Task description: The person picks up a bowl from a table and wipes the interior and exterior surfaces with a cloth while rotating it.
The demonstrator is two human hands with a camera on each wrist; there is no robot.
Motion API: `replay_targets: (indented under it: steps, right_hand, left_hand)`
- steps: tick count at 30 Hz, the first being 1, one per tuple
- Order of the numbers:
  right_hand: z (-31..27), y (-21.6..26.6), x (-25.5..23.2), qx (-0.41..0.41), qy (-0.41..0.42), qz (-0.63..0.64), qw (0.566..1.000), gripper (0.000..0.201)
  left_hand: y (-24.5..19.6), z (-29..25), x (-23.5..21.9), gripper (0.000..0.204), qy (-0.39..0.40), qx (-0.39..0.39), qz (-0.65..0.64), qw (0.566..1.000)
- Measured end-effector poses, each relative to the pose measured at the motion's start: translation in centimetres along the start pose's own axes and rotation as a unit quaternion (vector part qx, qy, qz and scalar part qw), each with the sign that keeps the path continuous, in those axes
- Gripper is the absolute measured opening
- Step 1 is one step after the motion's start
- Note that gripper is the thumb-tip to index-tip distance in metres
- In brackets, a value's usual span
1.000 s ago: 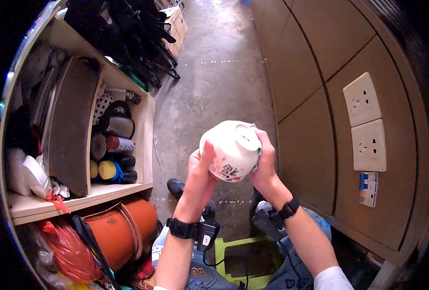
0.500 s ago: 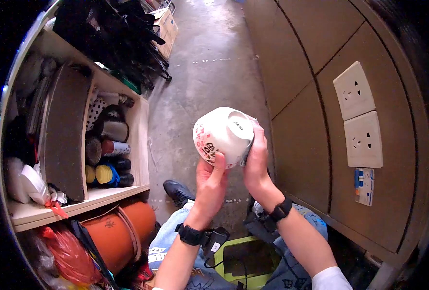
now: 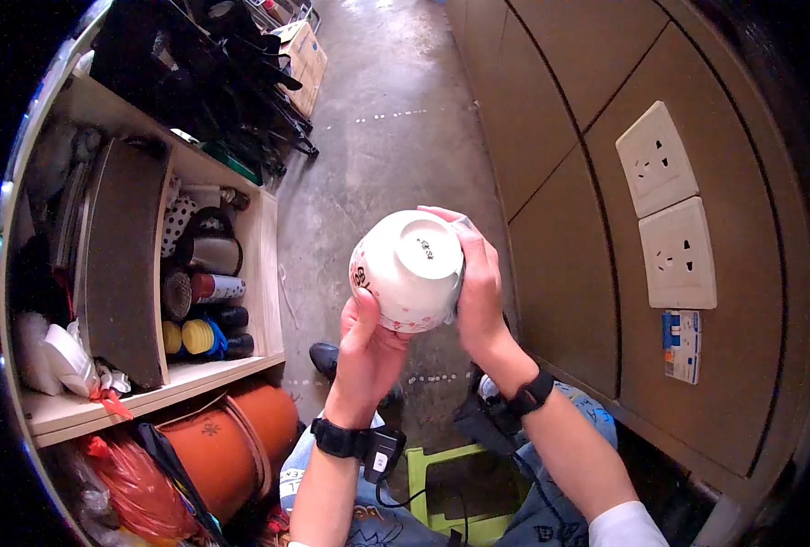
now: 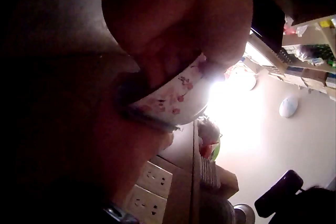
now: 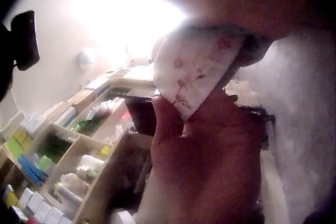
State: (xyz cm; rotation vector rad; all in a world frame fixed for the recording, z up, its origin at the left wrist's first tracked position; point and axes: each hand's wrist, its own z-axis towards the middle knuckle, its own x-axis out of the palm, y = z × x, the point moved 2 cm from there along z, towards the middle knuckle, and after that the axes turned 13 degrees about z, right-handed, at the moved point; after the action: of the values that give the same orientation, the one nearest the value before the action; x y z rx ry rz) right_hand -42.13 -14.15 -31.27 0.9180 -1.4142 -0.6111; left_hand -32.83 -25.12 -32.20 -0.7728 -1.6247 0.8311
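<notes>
A white porcelain bowl [image 3: 391, 296] with pink blossoms and black characters is held upside down, its foot ring turned up toward the head camera. My left hand [image 3: 373, 342] grips it at the near left, thumb on the outer wall and fingers at the rim underneath. My right hand [image 3: 480, 292] is wrapped round the right side, fingers curving over the far part. Something thin and greyish-white shows by the right fingers; I cannot tell what it is. Pink blossoms also show on the bowl [image 4: 181, 98] in the left wrist view, between both hands.
A wooden shelf unit [image 3: 268, 273] with bottles and bags stands left, above an orange-red cylinder [image 3: 218, 447]. On the right, a brown panelled wall [image 3: 551, 273] carries white sockets [image 3: 679, 251]. A green stool [image 3: 416, 474] is below, between the legs. A cardboard box [image 3: 305, 68] sits farther off.
Both hands have turned the bowl so its foot ring faces the head camera more and the black characters have shifted left. The left thumb has moved along the wall.
</notes>
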Motion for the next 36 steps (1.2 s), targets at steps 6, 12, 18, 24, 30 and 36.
replay_targets:
  steps: [6,12,18,24,30,36]
  right_hand:
    - [1.0,0.2,-0.7,0.061,0.061,-0.022,0.996,0.044]
    - [0.8,0.1,-0.5,0.055,0.029,-0.014,0.998,0.045]
    - [0.3,-1.1,-0.8,0.077,-0.054,0.035,0.995,0.050]
    - [-0.9,-2.2,-0.7,0.095,-0.127,0.071,0.985,0.052]
    - [-1.0,-2.7,-0.9,0.082,-0.116,0.069,0.988,0.051]
    - [-0.6,-2.8,-1.0,0.064,-0.121,0.045,0.990,0.049]
  left_hand:
    - [-0.4,0.2,-1.4,0.051,0.015,-0.082,-0.110,0.990]
    - [-0.7,0.3,-0.1,0.049,-0.007,-0.093,-0.131,0.987]
    - [-0.2,0.3,1.5,0.048,-0.013,-0.021,-0.028,0.999]
    - [0.8,0.7,1.6,0.056,-0.036,-0.014,0.089,0.995]
    - [1.0,0.8,1.3,0.048,-0.030,-0.018,0.113,0.993]
    - [1.7,0.7,1.1,0.050,-0.069,-0.044,0.110,0.991]
